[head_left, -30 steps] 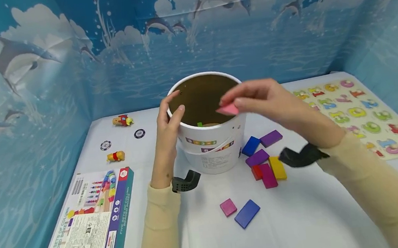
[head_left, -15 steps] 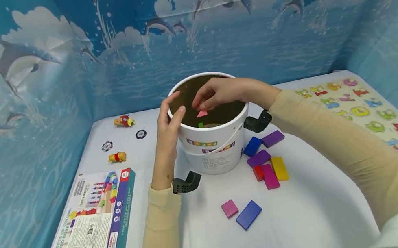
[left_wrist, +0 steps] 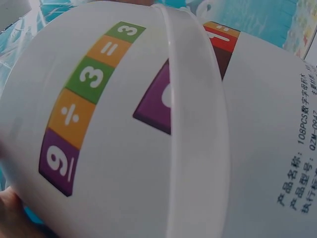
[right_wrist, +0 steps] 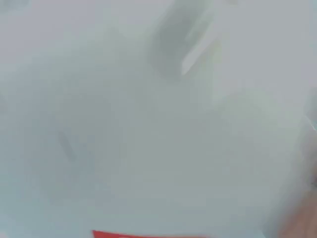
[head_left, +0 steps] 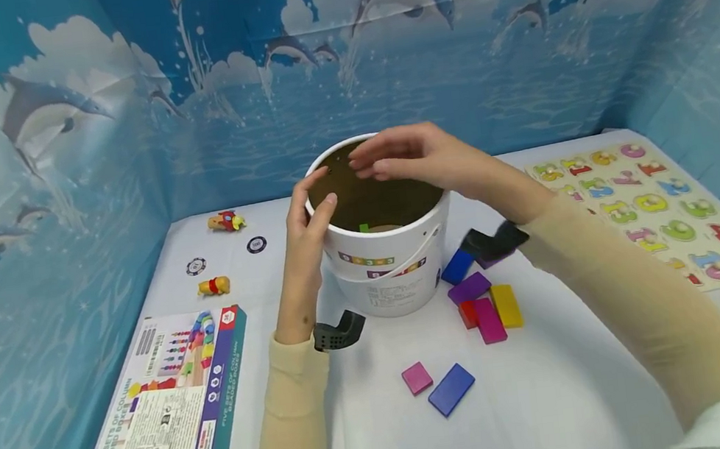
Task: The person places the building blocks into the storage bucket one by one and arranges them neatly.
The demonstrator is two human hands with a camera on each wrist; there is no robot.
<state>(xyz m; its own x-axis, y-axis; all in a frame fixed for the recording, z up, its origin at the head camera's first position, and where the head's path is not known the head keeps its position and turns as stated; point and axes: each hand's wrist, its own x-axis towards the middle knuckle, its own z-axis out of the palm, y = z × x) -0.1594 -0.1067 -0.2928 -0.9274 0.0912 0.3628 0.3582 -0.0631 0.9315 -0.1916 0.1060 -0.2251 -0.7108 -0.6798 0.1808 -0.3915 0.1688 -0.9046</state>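
Note:
A white bucket with printed number strips stands upright at the back of the table. My left hand holds its left side, thumb and index finger over the rim. My right hand is above the bucket's mouth with relaxed fingers and nothing in them. A small green piece shows inside; the rest of the bottom is hidden or dark. In the left wrist view the bucket's wall and white handle fill the picture. The right wrist view is blurred, with a pale surface and a red strip.
Wooden blocks, among them a yellow one and a magenta one, lie right of the bucket. A pink block and a blue block lie in front. A boxed toy lies left, a number board right.
My right hand brought a pink block over the bucket, lowered it inside and let go. It has now risen back above the rim. The left hand has stayed in place.

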